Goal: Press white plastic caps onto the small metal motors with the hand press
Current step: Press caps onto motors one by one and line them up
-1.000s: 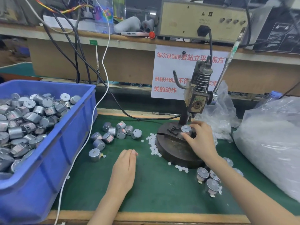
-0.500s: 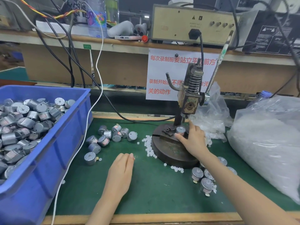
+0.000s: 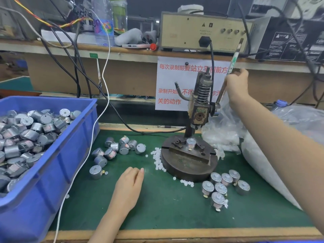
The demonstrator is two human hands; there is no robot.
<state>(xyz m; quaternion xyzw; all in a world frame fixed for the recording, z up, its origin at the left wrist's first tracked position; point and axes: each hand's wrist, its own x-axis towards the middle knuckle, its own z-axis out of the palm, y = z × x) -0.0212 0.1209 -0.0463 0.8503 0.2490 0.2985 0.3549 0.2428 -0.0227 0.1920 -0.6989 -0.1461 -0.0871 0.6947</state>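
- The right hand [image 3: 237,84] is raised, with its fingers curled round the long lever [image 3: 233,64] of the hand press [image 3: 199,114]. It grips the lever about halfway up, and the lever slants up and away above the fist.
- The left hand [image 3: 130,183] rests palm down on the green mat [image 3: 166,211]. Its fingers lie loosely together and nothing shows in its grasp.
- One small metal motor [image 3: 191,143] stands upright in the fixture on the press's round base [image 3: 189,171], below and to the left of the right hand. The ram hangs above it with a gap between them. A pale spot shows on top of the motor, but it is too small to tell whether a cap sits there.
- Loose white plastic caps [image 3: 158,160] lie just beyond the left fingertips, along the base's edge.
- A cluster of bare motors [image 3: 121,147] lies ahead of the left hand.
- Motors with white caps [image 3: 222,187] stand under the right forearm.
- A blue bin [image 3: 57,169] heaped with motors stands to the left of the left hand.
- A clear plastic bag [image 3: 305,118] lies behind the right forearm, which hides part of it.
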